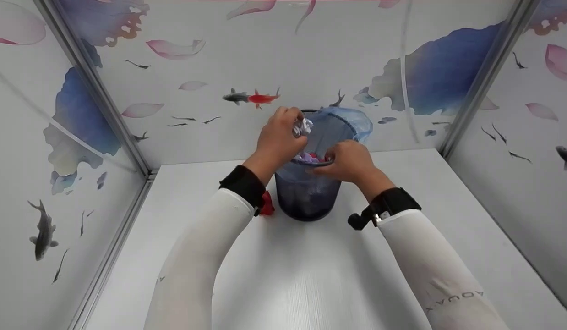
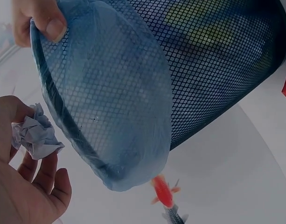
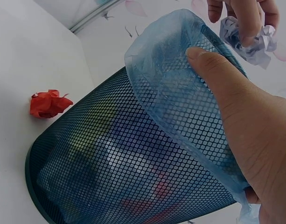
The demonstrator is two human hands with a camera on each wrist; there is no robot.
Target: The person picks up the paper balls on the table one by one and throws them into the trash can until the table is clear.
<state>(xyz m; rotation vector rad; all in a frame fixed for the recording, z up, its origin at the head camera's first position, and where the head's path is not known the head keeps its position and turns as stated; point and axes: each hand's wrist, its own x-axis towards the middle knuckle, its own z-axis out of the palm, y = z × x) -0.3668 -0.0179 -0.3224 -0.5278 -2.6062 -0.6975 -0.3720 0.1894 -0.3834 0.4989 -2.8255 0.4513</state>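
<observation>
A dark mesh wastebasket [image 1: 306, 197] stands on the white table, lined with a thin blue plastic bag [image 2: 119, 107] folded over its rim. Crumpled paper in pink and purple [image 1: 311, 157] shows inside it. My left hand [image 1: 279, 137] pinches a crumpled white paper ball [image 2: 36, 134] beside the rim, at the upper left of the basket in the head view. With the thumb outside over the bag and the fingers inside, my right hand [image 3: 254, 121] grips the near right of the rim. A red crumpled paper ball [image 3: 48, 103] lies on the table left of the basket, partly behind my left wrist.
The white table [image 1: 311, 275] is walled in by white panels with printed fish and petals. Metal frame posts [image 1: 95, 91] run up the corners. A loose part of the bag flares out past the basket's far right rim.
</observation>
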